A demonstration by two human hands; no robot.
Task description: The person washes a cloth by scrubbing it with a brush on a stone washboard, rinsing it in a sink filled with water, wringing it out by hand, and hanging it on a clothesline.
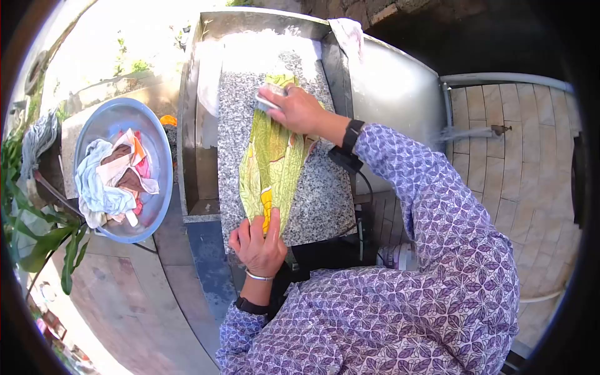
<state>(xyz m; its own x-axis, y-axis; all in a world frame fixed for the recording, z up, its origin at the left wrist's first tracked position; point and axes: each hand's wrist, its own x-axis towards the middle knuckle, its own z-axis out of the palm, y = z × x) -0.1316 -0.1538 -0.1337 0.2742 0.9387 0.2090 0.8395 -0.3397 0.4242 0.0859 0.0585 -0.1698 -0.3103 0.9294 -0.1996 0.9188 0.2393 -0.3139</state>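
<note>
A wet-looking green and yellow patterned cloth point(275, 162) lies lengthwise on a speckled granite slab point(322, 200). My right hand point(297, 107) is closed around a small white block point(270, 98) at the far part of the cloth; whether it is a soap bar or a brush I cannot tell. At the near end, my left hand point(259, 247) rests on the cloth with its fingers stretched out and apart, pressing it against the slab. Part of the cloth's far end is hidden under my right hand.
A blue-rimmed basin point(165, 172) of mixed cloths point(109, 181) stands left of the slab. The slab sits in a metal-sided trough point(190, 119). A pale cloth point(347, 34) hangs over the trough's divider. Farther right, a tap point(500, 130) sticks out near tiles.
</note>
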